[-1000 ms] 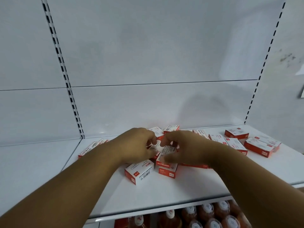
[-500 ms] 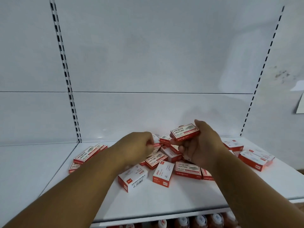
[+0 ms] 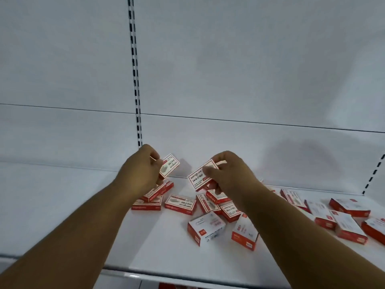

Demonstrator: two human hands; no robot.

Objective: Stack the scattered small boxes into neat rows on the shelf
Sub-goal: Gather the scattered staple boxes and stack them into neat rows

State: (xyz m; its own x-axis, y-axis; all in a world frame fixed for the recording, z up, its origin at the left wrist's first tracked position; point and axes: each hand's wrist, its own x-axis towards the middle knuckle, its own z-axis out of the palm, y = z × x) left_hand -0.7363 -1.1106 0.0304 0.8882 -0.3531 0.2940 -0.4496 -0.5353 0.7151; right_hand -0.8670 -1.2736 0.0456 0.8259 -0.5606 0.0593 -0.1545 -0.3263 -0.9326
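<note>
Holding: your left hand (image 3: 143, 170) has its fingers (image 3: 155, 161) closed round one small box (image 3: 169, 168), lifted clear of the shelf and tilted; your right hand (image 3: 227, 174) has its fingers (image 3: 209, 171) clamped on a second box (image 3: 198, 178), also raised, its white label facing you.
Scattered boxes: the rest lie unsorted on the shelf (image 3: 158, 243) in front of you, red and white, at mixed angles.
Left cluster: a few boxes (image 3: 153, 198) overlap just under your left hand.
Middle: a loose heap (image 3: 216, 203) sits beneath your right hand, with two larger boxes (image 3: 206, 228) nearer the front edge.
Right side: more boxes (image 3: 343, 215) spread towards the right end, some touching.
Surface: you are working on a white shelf; its left part is bare, and its front lip runs across the bottom of the view.
Room: behind it stand plain white back panels (image 3: 250, 69), split by a slotted upright (image 3: 135, 80) and a horizontal seam; another slotted strip (image 3: 373, 176) shows at far right.
</note>
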